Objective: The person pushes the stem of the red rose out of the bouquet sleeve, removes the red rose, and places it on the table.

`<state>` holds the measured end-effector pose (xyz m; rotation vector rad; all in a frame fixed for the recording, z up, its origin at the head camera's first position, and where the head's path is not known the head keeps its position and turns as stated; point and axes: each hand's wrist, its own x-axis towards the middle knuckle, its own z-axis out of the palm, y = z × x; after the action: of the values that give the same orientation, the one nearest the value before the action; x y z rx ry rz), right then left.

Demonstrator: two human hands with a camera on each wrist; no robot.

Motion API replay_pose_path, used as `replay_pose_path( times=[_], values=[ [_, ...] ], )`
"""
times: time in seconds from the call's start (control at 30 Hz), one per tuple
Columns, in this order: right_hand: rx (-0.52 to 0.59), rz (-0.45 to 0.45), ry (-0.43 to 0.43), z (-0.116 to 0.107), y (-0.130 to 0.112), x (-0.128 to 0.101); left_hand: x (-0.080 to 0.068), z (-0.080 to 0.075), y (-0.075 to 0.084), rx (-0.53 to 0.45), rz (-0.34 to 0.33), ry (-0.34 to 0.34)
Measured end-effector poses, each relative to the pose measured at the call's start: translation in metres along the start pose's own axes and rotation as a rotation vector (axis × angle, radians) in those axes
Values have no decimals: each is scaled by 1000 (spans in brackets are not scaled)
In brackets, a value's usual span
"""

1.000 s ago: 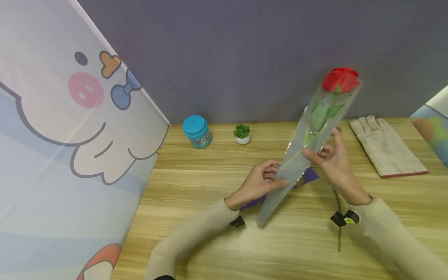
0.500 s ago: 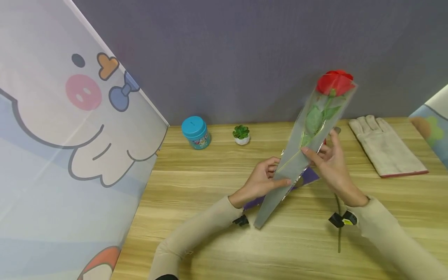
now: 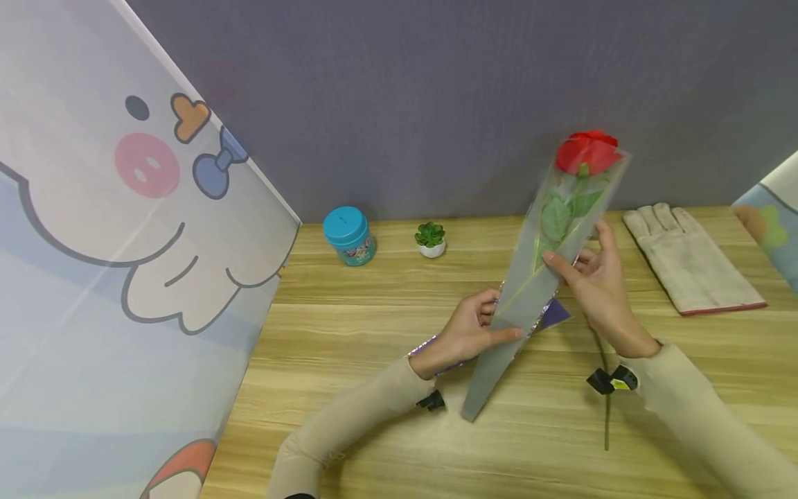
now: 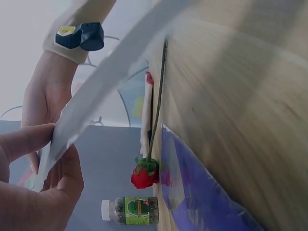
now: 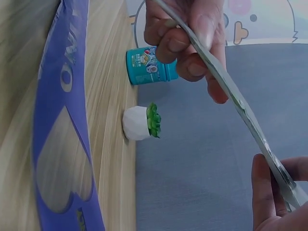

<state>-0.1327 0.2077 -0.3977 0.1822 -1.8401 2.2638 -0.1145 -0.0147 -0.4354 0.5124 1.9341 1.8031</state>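
A red rose (image 3: 587, 152) with green leaves stands inside a tapered, partly clear grey flower sleeve (image 3: 508, 333), held slanted above the table. My left hand (image 3: 470, 329) pinches the sleeve's lower part, thumb across its front and fingers behind. Higher up, my right hand (image 3: 598, 291) grips its right edge between thumb and fingers. The left wrist view shows the sleeve edge-on between both hands. Beneath lies a purple sleeve (image 5: 67, 106) with a clear heart-shaped window. A second red rose (image 4: 144, 174) lies on the table, its stem (image 3: 607, 423) passing under my right wrist.
A light work glove (image 3: 692, 263) lies at the right back. A blue lidded tub (image 3: 350, 237) and a small potted succulent (image 3: 431, 239) stand along the back wall. A white-capped bottle (image 4: 132, 211) with a green label shows beyond the second rose.
The sleeve with its rose has shifted, its bloom moving left and slightly down in the head view. Both hands have kept hold of it.
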Motion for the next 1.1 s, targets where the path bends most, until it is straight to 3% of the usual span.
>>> replay_pose_path(
  times=[0.23, 0.5, 0.9, 1.1],
  values=[
    [-16, -2, -2, 1, 1, 3, -1, 1, -2, 14, 3, 15],
    [27, 2, 5, 2, 5, 5, -3, -2, -5, 9, 63, 27],
    [74, -2, 3, 4, 8, 1, -6, -3, -7, 35, 71, 30],
    [25, 16, -6, 3, 10, 1, -5, -4, -10, 24, 83, 21]
  ],
)
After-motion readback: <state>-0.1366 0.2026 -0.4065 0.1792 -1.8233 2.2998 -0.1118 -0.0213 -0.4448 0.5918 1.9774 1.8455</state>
